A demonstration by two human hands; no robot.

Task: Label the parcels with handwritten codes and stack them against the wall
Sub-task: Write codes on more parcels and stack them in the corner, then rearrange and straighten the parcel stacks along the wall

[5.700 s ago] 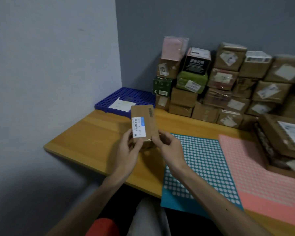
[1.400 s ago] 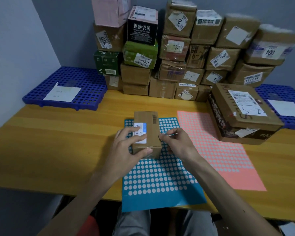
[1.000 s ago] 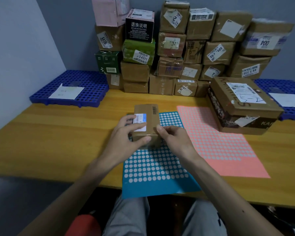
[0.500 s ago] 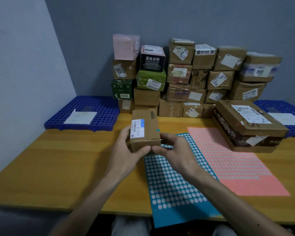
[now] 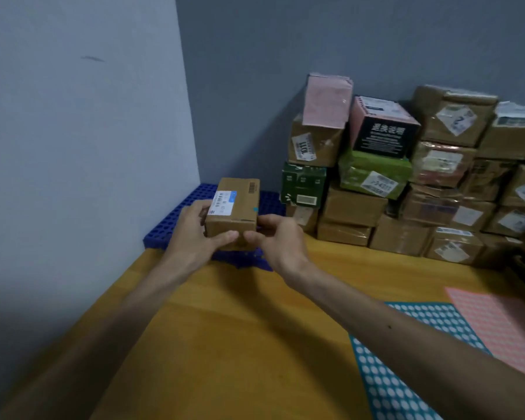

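Head view. Item: box (image 5: pixel 235 207), lifted off the dot sheet (image 5: pixel 406 359) and now held above the blue grid (image 5: pixel 270 201) at the table's (image 5: pixel 225 344) far left corner, beside the stack (image 5: pixel 376 177). Left hand (image 5: pixel 194 234) and right hand (image 5: pixel 278 241) both grip it. Teal dot (image 5: pixel 256 209) on its side; labelling likely done, stacking next.

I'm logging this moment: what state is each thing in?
Small parcel: closed, held in both hands over the blue tray.
Left hand: grips parcel's left side.
Right hand: grips its right side.
Stacked parcels: sealed, piled against the wall.
Teal sticker sheet, pink sheet: flat on the table.
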